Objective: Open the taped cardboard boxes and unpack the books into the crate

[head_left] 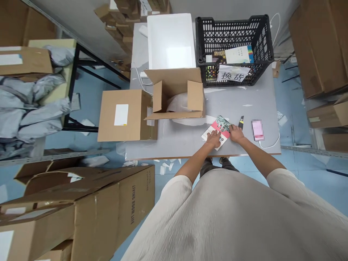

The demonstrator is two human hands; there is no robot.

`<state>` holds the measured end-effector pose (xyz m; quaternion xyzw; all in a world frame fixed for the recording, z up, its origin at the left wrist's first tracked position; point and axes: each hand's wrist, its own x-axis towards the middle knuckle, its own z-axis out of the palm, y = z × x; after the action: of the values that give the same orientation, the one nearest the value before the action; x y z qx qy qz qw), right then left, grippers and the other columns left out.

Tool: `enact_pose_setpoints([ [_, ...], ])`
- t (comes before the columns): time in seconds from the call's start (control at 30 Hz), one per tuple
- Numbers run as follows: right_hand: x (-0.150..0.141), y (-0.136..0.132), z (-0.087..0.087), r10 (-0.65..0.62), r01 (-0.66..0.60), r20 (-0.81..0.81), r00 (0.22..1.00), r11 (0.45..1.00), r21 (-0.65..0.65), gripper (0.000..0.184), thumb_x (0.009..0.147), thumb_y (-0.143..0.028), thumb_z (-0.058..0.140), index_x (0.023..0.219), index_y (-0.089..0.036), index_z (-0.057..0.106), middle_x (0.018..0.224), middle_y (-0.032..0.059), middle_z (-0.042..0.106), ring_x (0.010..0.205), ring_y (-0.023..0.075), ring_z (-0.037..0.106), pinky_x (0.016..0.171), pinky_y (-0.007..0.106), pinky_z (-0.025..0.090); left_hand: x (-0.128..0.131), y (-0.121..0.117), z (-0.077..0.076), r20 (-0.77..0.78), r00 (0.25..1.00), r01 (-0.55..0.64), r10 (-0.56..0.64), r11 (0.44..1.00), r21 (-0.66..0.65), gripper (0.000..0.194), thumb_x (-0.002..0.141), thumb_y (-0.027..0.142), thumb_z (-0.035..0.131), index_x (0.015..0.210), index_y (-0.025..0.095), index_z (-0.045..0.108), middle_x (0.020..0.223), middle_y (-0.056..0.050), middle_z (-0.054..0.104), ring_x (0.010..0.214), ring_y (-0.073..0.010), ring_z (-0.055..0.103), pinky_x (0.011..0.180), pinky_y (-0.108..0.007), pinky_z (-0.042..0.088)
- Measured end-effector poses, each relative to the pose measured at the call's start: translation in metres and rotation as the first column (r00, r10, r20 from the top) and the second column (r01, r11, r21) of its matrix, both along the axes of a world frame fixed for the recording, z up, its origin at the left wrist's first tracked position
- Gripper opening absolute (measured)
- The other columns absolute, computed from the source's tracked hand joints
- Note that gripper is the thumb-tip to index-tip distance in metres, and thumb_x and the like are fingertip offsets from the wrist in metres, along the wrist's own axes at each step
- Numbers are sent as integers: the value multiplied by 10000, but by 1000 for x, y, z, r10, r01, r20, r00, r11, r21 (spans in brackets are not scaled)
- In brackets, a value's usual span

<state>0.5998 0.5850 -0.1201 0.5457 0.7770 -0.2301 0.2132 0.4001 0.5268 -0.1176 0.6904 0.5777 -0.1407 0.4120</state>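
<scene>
On the grey table near its front edge lies a book [223, 124] with a green, pink and white cover, turned at a slant. My left hand [214, 139] rests on its lower left part, fingers spread over the white area. At the book's right edge is my right hand [236, 133], its fingers bent in against the cover; the thumb is hard to make out. A utility knife [241, 123] with a black and yellow handle lies just beyond my right hand. Farther right is a pink-screened phone [257, 130] with a white cable.
An open cardboard box [178, 74] with whitish wrapping inside stands behind the book. Left of it is a closed carton [122, 116]. A white bin [171, 41] and a black crate [235, 74] holding books stand at the back. Large cartons [114, 206] fill the lower left.
</scene>
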Motion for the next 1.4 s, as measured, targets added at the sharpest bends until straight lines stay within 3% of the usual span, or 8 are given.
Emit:
enact_pose_setpoints([
  [0.1,2,-7,2,14,-14,44,999,1000,2,644,1052,-280,490,1666,-92,538,1597,303,586,1446,431,534,1213,573,402,-1,8,0,2,1000,7,-7,1000,-7,1003,890,288,669,1797,267,241,1920,-169,116,1761,-425,189,1381,-688,198],
  [0.2,-3,-4,4,18,-17,106,994,1000,-17,523,1042,-317,562,1517,-158,712,1512,288,655,1419,446,561,1186,605,423,-3,9,1,44,999,7,-7,1000,-10,982,883,276,686,1783,280,293,1927,-138,109,1763,-405,195,1383,-626,256],
  [0.3,-10,1,5,38,-37,64,997,999,-10,541,1041,-271,535,1549,-170,691,1672,262,559,1518,436,505,1222,599,418,-6,-3,4,68,998,-16,12,997,71,823,938,245,633,1729,258,404,1890,-146,263,1717,-368,332,1357,-554,344],
  [0.43,-12,-3,2,138,-143,-76,988,988,-62,734,1030,-192,474,1762,-201,429,1883,143,301,1720,359,278,1344,556,325,-6,-28,7,61,998,-1,-5,995,99,660,1001,192,553,1658,207,496,1815,-175,411,1612,-337,500,1304,-491,427],
  [0.57,-13,-10,-6,118,-121,-35,992,989,-88,816,1011,-177,483,1809,-214,317,1910,131,216,1757,346,198,1363,571,299,-6,-31,9,51,996,70,-72,997,30,740,1024,208,559,1736,190,359,1855,-185,341,1683,-318,416,1381,-489,307],
  [0.93,-15,-18,1,-43,47,41,998,994,-100,786,1033,-196,487,1796,-129,308,1891,209,233,1707,377,302,1317,553,368,-5,-1,1,30,991,133,-131,990,-53,839,1024,272,578,1792,238,241,1912,-156,172,1763,-319,244,1439,-557,129],
  [1.23,-15,-25,10,-98,98,5,995,991,-86,676,1043,-276,558,1700,-130,496,1818,224,375,1569,412,478,1260,498,421,-15,20,-15,20,972,233,-232,970,-67,997,961,366,654,1828,277,172,1928,-113,100,1790,-336,105,1440,-599,-14],
  [1.4,-12,-20,12,-112,107,-39,993,988,-113,643,1064,-319,560,1695,-200,530,1723,180,530,1535,366,538,1257,473,437,-14,24,-14,-35,986,162,-163,987,-8,981,954,298,653,1819,214,196,1924,-160,92,1789,-370,76,1430,-640,38],
])
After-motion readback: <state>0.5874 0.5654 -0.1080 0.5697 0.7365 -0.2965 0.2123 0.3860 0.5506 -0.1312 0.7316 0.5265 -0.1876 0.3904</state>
